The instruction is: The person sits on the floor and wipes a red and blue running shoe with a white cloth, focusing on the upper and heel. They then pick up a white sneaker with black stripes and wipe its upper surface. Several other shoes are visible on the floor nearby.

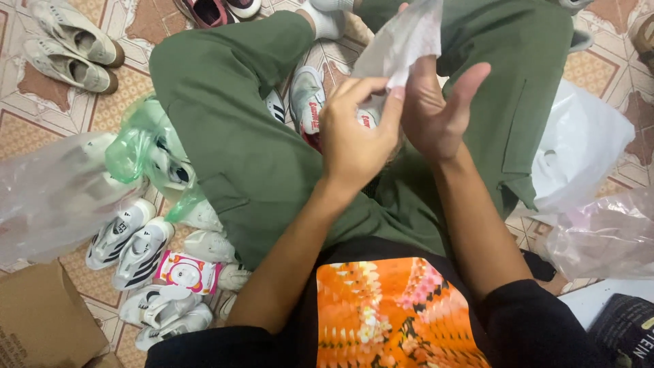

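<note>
green trousers, black top with orange print, white socks, bare forearms

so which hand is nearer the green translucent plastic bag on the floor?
Left. The left hand is over the lap, on the same side as the green translucent plastic bag. The right hand sits beyond it, farther away, open against the white tissue sheet.

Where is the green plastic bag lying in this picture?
In the head view the green plastic bag lies on the left, against the person's green trouser leg, between a clear plastic bag and white sneakers.
</note>
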